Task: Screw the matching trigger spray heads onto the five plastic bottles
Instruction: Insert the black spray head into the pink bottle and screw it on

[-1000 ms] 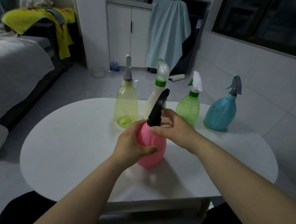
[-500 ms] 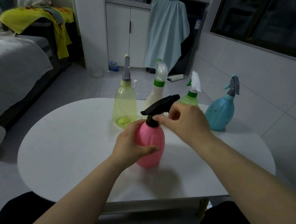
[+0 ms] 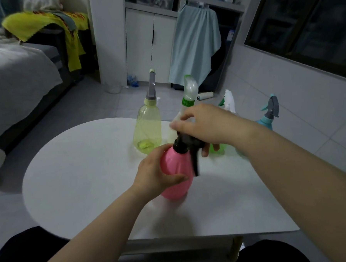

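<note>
Head view: left hand (image 3: 157, 176) clamps pink bottle (image 3: 175, 177) on desk (image 3: 80, 175); right hand (image 3: 206, 125) grips black head (image 3: 189, 145).

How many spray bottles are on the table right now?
5. The pink bottle is in front, held by both hands. Behind it, left to right: the yellow bottle, the white bottle, the green bottle mostly hidden by the right hand, and the blue bottle.
</note>
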Available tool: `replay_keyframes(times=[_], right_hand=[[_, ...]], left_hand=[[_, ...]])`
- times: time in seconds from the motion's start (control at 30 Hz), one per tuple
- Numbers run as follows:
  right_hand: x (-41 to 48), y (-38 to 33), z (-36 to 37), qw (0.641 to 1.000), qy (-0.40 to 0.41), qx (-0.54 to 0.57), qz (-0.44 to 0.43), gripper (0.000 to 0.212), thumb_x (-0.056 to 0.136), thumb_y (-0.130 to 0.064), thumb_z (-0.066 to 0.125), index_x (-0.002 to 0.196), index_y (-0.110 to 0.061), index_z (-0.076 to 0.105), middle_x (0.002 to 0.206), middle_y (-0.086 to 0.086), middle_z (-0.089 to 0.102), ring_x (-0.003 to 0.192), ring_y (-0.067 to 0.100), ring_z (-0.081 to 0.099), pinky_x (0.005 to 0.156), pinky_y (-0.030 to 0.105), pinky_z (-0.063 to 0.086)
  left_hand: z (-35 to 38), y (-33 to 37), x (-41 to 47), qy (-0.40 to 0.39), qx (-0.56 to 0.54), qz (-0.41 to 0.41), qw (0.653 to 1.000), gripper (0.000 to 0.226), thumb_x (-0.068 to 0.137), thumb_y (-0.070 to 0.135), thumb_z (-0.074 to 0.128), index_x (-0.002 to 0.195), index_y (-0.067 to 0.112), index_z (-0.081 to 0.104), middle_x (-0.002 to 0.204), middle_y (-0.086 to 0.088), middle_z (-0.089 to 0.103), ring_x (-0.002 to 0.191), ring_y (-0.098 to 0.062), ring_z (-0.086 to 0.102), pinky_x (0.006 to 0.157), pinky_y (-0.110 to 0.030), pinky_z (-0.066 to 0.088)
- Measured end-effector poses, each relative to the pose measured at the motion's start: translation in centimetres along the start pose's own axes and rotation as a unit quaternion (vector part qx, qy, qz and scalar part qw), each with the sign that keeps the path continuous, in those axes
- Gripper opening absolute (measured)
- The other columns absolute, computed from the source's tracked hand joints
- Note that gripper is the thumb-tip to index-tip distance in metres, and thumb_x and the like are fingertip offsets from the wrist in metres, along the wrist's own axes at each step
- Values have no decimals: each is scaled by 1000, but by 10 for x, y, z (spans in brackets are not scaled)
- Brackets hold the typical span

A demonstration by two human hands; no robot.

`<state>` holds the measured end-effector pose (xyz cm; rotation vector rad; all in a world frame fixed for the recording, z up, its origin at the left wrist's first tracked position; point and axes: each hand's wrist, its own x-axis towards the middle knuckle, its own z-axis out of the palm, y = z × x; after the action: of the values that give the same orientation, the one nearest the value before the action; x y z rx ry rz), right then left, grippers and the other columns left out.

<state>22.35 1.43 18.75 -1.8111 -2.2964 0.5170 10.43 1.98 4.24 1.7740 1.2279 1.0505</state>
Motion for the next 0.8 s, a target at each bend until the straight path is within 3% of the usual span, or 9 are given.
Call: replay_keyframes(times=[0.1, 0.17, 0.23, 0.27, 0.37, 0.47, 0.63, 0.7, 0.8], right_hand=[[2, 2, -13, 993, -13, 120, -16, 30, 93, -25, 34, 120, -20, 44, 69, 4, 64, 45, 12, 60, 38, 18, 46], [4, 6, -18, 997, -6, 54, -60, 46, 88, -7, 38, 131, -26, 36, 98, 2, 63, 78, 9, 61, 66, 13, 48], [4, 9, -17, 994, -46, -55, -86, 55, 84, -4, 47, 130, -32, 36, 137, 0, 40, 124, 12, 38, 99, 19, 29], [4, 9, -15, 991, -65, -69, -95, 53, 82, -9, 52, 128, -32, 40, 142, -2, 35, 131, 12, 29, 102, 19, 22], [6, 7, -8, 995, -43, 12, -85, 32, 78, -20, 60, 110, -26, 58, 115, 0, 62, 109, 14, 54, 94, 26, 42], [13, 6, -3, 997, 61, -16, -46, 37, 73, -35, 66, 107, -23, 59, 91, -3, 60, 90, 15, 57, 70, 26, 45], [20, 6, 3, 989, 118, -80, -46, 56, 69, -44, 66, 118, -21, 50, 103, 0, 57, 84, 14, 46, 70, 26, 35], [19, 12, 5, 995, 94, -12, -39, 56, 69, -42, 67, 118, -23, 49, 101, -5, 55, 88, 13, 51, 74, 26, 38], [10, 33, 10, 987, -23, 159, -22, 48, 70, -25, 70, 114, -24, 50, 111, -6, 59, 101, 8, 56, 84, 19, 46]], left_hand=[[-1, 3, 0, -15, 1, -12, 1000, 82, 53, 28, 81, 124, 28, 41, 108, 8, 46, 100, -18, 47, 88, -36, 44], [-2, 5, 0, -24, 1, -14, 1000, 82, 48, 37, 77, 122, 32, 42, 109, 6, 49, 104, -24, 50, 90, -41, 46], [-2, 6, -1, -22, -6, -15, 1000, 82, 44, 40, 70, 121, 33, 43, 112, 4, 52, 105, -24, 50, 91, -43, 46], [-2, 6, -2, -20, -9, -16, 1000, 82, 44, 41, 69, 121, 33, 43, 112, 4, 53, 105, -23, 50, 91, -43, 46], [-1, 4, -2, -10, -17, -15, 1000, 81, 42, 40, 70, 119, 31, 45, 107, 8, 51, 100, -18, 50, 89, -37, 45], [-2, 2, 0, -5, -17, -16, 1000, 81, 44, 37, 73, 119, 29, 43, 101, 14, 46, 95, -13, 47, 85, -32, 42], [-2, -1, 3, -9, -12, -7, 1000, 77, 53, 29, 79, 120, 29, 41, 98, 18, 44, 94, -13, 47, 83, -31, 41], [-2, -3, 3, -9, -16, -4, 1000, 78, 54, 28, 79, 121, 29, 41, 100, 18, 44, 95, -12, 46, 83, -30, 40], [-4, -5, 4, -27, -18, -5, 999, 78, 56, 24, 80, 122, 31, 39, 97, 26, 42, 93, -9, 46, 79, -23, 39]])
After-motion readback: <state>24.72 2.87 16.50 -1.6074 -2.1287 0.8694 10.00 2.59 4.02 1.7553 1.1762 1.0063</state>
